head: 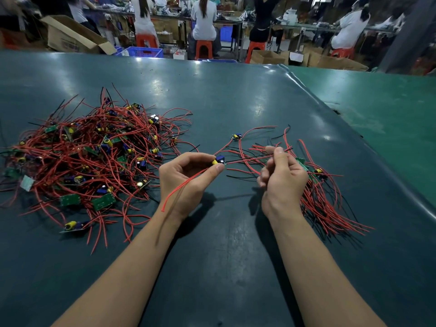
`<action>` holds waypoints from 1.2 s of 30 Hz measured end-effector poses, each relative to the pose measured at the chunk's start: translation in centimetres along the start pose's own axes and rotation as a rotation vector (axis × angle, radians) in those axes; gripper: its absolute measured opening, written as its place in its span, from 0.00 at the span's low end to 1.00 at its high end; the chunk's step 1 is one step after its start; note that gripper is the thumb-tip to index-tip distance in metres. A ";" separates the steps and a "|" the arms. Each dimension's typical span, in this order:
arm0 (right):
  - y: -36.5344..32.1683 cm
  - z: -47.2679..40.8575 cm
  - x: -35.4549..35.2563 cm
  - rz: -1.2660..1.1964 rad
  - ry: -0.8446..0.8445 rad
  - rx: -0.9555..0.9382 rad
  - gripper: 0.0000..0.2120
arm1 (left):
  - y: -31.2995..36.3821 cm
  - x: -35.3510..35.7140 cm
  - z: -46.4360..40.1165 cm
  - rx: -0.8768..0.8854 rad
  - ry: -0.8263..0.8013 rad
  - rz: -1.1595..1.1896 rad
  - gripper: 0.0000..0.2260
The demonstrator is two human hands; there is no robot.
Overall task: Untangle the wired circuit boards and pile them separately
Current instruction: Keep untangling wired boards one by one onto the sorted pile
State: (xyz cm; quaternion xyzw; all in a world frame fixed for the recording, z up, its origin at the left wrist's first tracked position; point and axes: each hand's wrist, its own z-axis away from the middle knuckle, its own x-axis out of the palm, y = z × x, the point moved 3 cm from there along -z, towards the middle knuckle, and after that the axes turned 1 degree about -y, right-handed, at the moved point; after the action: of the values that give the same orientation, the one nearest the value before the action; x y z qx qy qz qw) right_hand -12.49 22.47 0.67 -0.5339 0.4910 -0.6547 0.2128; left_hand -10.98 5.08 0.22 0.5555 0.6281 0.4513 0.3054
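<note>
Left hand (186, 182) pinching a small circuit board (219, 160) at its fingertips, right hand (282, 178) gripping red wires (245, 159) at 3 o'clock of that board, sorted pile (323, 194) just beyond the right hand, tangled heap (94, 156) at 9 o'clock on the table (224, 244).

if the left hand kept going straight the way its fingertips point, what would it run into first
Probably the right hand. The left hand, pinching a small circuit board, points rightward along the taut wires toward it; only those wires lie between. Depth is hard to judge.
</note>
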 end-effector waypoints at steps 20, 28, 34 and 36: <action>-0.4 -0.4 -0.3 -0.244 -0.004 0.169 0.16 | -0.2 0.2 0.0 -0.077 -0.073 0.036 0.08; 0.7 0.5 0.8 0.032 -0.249 0.262 0.21 | -0.2 -0.3 -0.6 -0.063 0.056 0.067 0.08; 2.0 2.0 1.6 0.208 -0.404 0.254 0.07 | 0.0 0.3 0.0 -0.032 -0.056 -0.012 0.08; 1.4 1.4 1.4 0.188 -0.343 0.197 0.08 | -0.1 0.2 -0.1 -0.051 -0.036 0.012 0.08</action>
State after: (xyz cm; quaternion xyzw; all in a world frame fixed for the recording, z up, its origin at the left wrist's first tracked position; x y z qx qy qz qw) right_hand -12.01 20.18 0.05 -0.5658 0.4290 -0.5765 0.4044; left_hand -11.14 5.29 0.19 0.5594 0.6073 0.4589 0.3281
